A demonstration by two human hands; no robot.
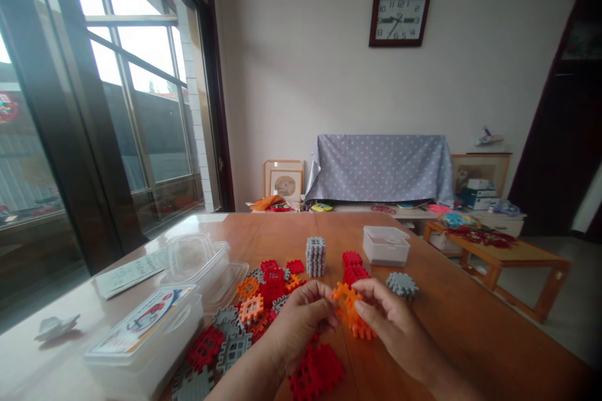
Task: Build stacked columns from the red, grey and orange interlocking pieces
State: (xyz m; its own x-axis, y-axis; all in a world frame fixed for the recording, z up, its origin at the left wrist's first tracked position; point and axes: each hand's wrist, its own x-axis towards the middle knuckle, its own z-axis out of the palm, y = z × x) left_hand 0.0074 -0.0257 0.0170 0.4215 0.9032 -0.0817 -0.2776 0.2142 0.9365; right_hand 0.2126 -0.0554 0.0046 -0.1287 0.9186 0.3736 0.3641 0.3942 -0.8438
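Both my hands meet over the wooden table (pixel 470 319), pinching a cluster of orange interlocking waffle blocks (pixel 348 308). My left hand (pixel 298 319) grips its left side with thumb and fingers closed. My right hand (pixel 392 319) holds the right side, fingers curled round it. Under and left of my hands lies a pile of red, orange and grey blocks (pixel 256 307). A red joined piece (pixel 316 373) lies near my left wrist. A grey stack (pixel 315 255) stands upright beyond the pile, with a red stack (pixel 353 266) and a flat grey piece (pixel 402 284) to its right.
A lidded box with a printed label (pixel 145 338) sits at the near left, with clear tubs (pixel 195 260) behind it. A small white-lidded container (pixel 385 244) stands far right of the blocks. A leaflet (pixel 126 272) and a white crumpled object (pixel 55 326) lie left. A low table (pixel 498 250) stands beyond.
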